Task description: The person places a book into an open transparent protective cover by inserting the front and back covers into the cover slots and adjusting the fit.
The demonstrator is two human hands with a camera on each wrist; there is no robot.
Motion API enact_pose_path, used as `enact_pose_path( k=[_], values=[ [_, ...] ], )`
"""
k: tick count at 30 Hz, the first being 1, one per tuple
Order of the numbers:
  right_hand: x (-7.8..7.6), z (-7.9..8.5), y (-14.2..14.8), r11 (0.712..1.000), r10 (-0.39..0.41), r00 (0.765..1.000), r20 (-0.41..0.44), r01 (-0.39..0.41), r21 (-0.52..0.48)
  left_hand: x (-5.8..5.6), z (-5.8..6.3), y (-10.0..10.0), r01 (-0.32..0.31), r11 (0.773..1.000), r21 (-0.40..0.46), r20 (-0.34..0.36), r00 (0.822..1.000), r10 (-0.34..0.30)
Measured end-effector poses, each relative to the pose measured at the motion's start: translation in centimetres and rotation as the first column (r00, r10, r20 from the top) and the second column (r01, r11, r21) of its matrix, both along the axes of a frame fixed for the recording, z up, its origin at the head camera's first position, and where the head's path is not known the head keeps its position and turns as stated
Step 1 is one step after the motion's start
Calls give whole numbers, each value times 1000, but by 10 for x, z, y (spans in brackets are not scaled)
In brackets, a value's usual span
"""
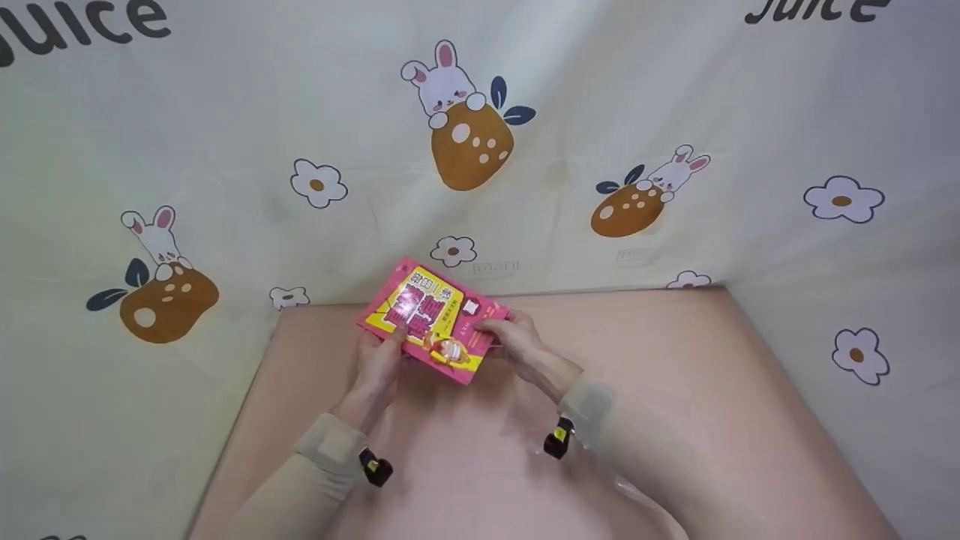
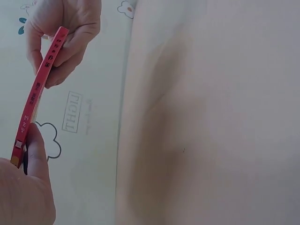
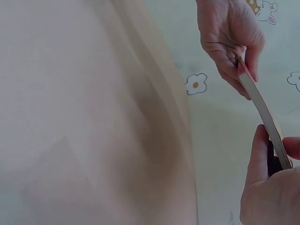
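A thin paperback book (image 1: 431,319) with a pink and yellow cover is held up over the table, tilted, its front facing the head camera. My left hand (image 1: 379,367) grips its lower left edge, thumb on the cover and fingers behind. On the other side my right hand (image 1: 525,349) pinches the right edge, thumb on the front. The left wrist view shows the narrow red spine (image 2: 37,89) with printed characters, running between both hands. Pale page edges (image 3: 265,112) face the right wrist camera, and the book looks slightly bent there.
Beneath the hands lies a pale pink tabletop (image 1: 637,360) with soft shadows on it. A whitish cloth (image 1: 360,112) printed with rabbits, strawberries and flowers stands around the back and sides. Small black devices (image 1: 559,439) are strapped at both wrists.
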State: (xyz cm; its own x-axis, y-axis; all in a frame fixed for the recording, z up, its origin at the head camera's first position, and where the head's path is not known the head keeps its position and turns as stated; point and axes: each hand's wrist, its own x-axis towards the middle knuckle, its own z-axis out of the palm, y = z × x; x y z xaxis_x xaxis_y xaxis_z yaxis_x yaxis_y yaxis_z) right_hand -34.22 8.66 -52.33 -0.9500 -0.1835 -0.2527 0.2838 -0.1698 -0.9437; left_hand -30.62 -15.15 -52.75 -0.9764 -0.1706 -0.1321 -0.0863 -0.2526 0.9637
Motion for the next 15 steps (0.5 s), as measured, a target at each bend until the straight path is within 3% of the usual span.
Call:
enact_pose_path(
  k=[6,15],
  values=[
    [-6,5,15,1000,18,1000,-12,-18,20,-3,4,3,42,999,-27,-3,999,-42],
    [-4,11,39,984,86,995,-59,-75,161,-2,8,6,138,982,-127,28,990,-135]
  ],
)
